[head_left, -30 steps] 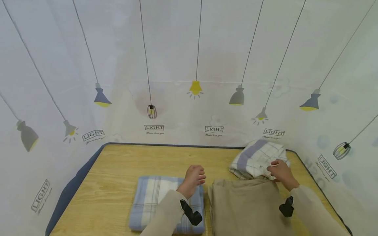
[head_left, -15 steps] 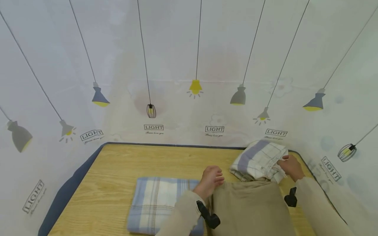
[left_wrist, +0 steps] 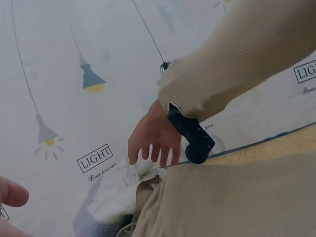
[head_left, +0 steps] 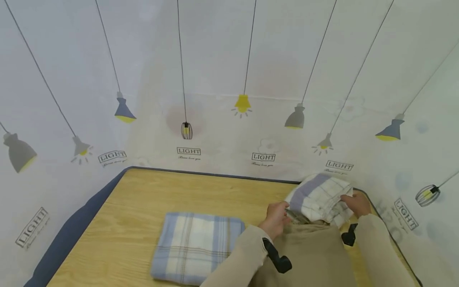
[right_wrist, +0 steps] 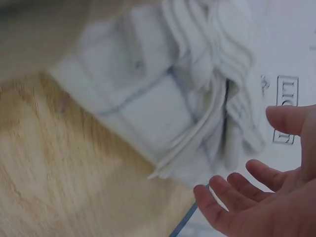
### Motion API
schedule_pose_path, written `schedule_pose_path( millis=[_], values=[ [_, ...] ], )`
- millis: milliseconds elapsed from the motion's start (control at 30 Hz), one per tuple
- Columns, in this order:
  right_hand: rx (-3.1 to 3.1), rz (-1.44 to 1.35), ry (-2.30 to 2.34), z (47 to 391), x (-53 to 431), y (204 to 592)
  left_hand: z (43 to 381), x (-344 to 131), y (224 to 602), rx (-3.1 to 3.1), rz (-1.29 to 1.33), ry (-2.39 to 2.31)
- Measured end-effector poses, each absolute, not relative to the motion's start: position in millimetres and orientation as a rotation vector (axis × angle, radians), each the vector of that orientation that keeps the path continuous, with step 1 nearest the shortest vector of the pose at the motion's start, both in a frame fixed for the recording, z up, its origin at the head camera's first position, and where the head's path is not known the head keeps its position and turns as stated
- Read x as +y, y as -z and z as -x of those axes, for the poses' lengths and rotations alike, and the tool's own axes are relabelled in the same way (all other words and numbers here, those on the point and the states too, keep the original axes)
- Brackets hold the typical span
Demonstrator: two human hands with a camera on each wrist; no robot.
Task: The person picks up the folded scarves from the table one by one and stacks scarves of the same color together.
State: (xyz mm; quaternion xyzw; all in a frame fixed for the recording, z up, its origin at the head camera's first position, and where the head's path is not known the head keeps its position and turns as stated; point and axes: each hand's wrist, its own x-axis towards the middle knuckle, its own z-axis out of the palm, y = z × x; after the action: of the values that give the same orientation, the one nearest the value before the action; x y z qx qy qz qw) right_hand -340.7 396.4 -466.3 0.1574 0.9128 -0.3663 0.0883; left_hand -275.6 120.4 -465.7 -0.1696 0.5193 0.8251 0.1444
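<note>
A white checked cloth with a lilac stripe (head_left: 312, 195) lies bunched at the far right of the table, loosely folded, its layers showing in the right wrist view. In front of it lies a folded beige cloth (head_left: 315, 251). My left hand (head_left: 276, 219) is at the white cloth's left edge, over the beige cloth's far left corner; only its thumb and part of the palm show in the left wrist view. At the white cloth's right edge is my right hand (head_left: 358, 204), its fingers (right_wrist: 217, 197) spread and relaxed in the right wrist view.
A blue and white plaid cloth (head_left: 195, 247), folded into a flat rectangle, lies on the wooden table (head_left: 201, 191) to the left. A white wall sheet (head_left: 215, 71) printed with lamps borders the table's back and sides.
My left hand has moved right, from above the blue plaid cloth to the white cloth's left edge. The right hand has shifted slightly right along the white cloth.
</note>
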Motion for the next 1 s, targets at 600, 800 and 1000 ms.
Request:
schedule_pose_path(
  millis=[600,800,1000],
  values=[
    [2.301,-0.832,1.432,379.1,451.6,539.8,294.1,132.4,500.4,1.262,0.737,-2.345],
    [2.334,-0.926,1.551,357.5,425.2,524.2,298.7,142.7,518.8,1.270,0.704,-2.327],
    [2.385,-0.882,1.489,361.3,413.5,517.5,320.0,157.8,566.2,1.290,0.618,-2.376]
  ],
)
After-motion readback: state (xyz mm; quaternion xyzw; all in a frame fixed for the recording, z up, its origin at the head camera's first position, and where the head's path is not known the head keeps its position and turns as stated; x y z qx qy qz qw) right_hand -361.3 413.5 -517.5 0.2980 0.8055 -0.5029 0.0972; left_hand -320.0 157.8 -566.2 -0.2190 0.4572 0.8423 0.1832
